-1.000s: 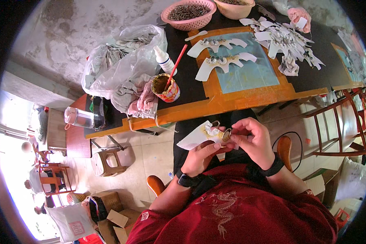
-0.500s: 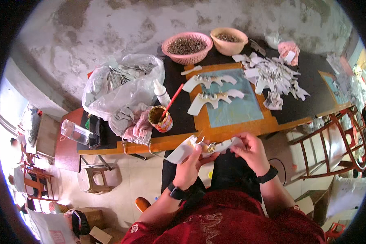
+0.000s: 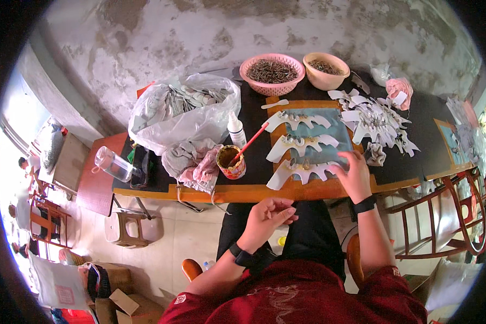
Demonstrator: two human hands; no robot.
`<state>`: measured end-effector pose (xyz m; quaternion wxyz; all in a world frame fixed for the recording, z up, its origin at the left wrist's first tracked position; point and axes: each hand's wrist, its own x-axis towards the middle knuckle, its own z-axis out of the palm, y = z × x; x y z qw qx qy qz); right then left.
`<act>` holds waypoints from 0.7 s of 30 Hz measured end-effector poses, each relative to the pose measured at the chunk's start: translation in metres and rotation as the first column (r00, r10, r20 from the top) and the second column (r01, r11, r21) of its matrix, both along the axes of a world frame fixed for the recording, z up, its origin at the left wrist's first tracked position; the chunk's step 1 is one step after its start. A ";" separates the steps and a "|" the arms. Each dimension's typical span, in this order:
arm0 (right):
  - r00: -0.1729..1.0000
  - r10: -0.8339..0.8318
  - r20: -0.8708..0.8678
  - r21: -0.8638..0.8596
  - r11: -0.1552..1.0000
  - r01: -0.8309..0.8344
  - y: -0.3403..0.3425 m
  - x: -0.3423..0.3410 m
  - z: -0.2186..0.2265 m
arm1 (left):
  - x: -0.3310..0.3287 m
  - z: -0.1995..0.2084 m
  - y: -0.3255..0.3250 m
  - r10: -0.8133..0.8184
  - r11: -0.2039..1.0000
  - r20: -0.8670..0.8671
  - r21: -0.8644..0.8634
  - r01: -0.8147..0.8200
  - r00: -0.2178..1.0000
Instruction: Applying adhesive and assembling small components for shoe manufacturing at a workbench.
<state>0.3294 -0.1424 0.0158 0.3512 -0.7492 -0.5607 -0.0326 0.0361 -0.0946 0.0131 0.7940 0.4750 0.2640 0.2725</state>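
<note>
Three white comb-edged strips with small metal pieces on them lie one below another on the blue sheet: an upper strip (image 3: 299, 120), a middle strip (image 3: 302, 144) and a front strip (image 3: 302, 171). My right hand (image 3: 357, 178) is at the front strip's right end, thumb by its tip and forefinger held apart from the thumb. My left hand (image 3: 267, 220) hovers before the table's front edge, fingers loosely bent, thumb apart, nothing visible in it. Left of the strips stands a patterned can (image 3: 233, 171) of brown stuff with a red stick (image 3: 251, 141) in it.
A white bottle (image 3: 235, 129), a crumpled cloth (image 3: 191, 162) and a plastic bag (image 3: 167, 127) of flat grey-white pieces stand left. Behind are a pink basket (image 3: 248, 78) and a cream bowl (image 3: 313, 81) of small metal parts. A white strip pile (image 3: 375, 121) lies right.
The strip that both hands held before the table now lies in front of the other two. My right hand has moved forward over the table; the left has let go.
</note>
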 end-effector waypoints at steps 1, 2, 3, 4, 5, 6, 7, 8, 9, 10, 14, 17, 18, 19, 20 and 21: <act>0.999 -0.036 0.028 0.031 0.999 0.036 -0.001 0.003 0.001 | -0.001 0.002 0.002 -0.002 0.996 -0.032 0.086 0.004 0.999; 0.999 -0.038 0.020 0.044 0.998 0.037 -0.002 0.006 0.001 | 0.001 0.005 0.005 0.064 0.987 -0.048 0.150 -0.056 0.997; 0.999 -0.027 0.032 0.049 0.998 0.025 -0.003 0.009 0.001 | 0.002 0.008 0.010 0.074 0.982 -0.003 0.173 -0.073 0.997; 0.996 -0.041 0.081 0.072 0.997 0.035 -0.004 0.013 0.000 | 0.005 0.011 0.020 0.159 0.904 -0.092 0.415 -0.107 0.983; 0.991 -0.064 0.120 0.102 0.993 0.052 -0.004 0.015 -0.001 | 0.008 0.013 0.029 0.258 0.768 -0.154 0.632 -0.106 0.954; 0.989 -0.063 0.130 0.096 0.994 0.051 -0.004 0.017 -0.003 | 0.012 0.015 0.039 0.379 0.572 -0.079 0.803 -0.166 0.922; 0.989 -0.057 0.140 0.112 0.993 0.042 -0.003 0.018 -0.005 | 0.016 0.016 0.048 0.366 0.585 -0.099 0.798 -0.146 0.925; 0.988 -0.051 0.149 0.126 0.992 0.032 -0.002 0.017 -0.007 | 0.019 0.016 0.057 0.385 0.506 -0.080 0.851 -0.138 0.919; 0.988 -0.056 0.147 0.121 0.992 0.038 -0.001 0.016 -0.009 | 0.021 0.015 0.063 0.390 0.449 -0.065 0.884 -0.128 0.918; 0.984 -0.066 0.166 0.116 0.992 0.047 0.002 0.014 -0.011 | 0.021 0.013 0.069 0.385 0.451 -0.095 0.887 -0.098 0.918; 0.983 -0.090 0.161 0.072 0.994 0.080 0.006 0.007 -0.011 | 0.021 0.004 0.076 0.365 0.390 -0.128 0.920 -0.027 0.922; 0.980 -0.116 0.160 0.055 0.993 0.109 0.008 0.005 -0.009 | 0.023 0.001 0.077 0.350 0.532 -0.193 0.846 -0.024 0.917; 0.982 -0.125 0.140 0.057 0.991 0.118 0.008 0.004 -0.008 | 0.024 0.001 0.078 0.366 0.502 -0.182 0.864 -0.029 0.913; 0.984 -0.136 0.118 0.063 0.990 0.130 0.008 0.004 -0.008 | 0.024 0.001 0.078 0.362 0.503 -0.185 0.864 -0.025 0.914; 0.984 -0.134 0.117 0.060 0.990 0.128 0.009 0.004 -0.007 | 0.023 0.002 0.078 0.372 0.491 -0.190 0.871 -0.019 0.909; 0.985 -0.134 0.112 0.069 0.989 0.127 0.009 0.004 -0.007 | 0.023 0.002 0.078 0.383 0.480 -0.196 0.877 -0.013 0.903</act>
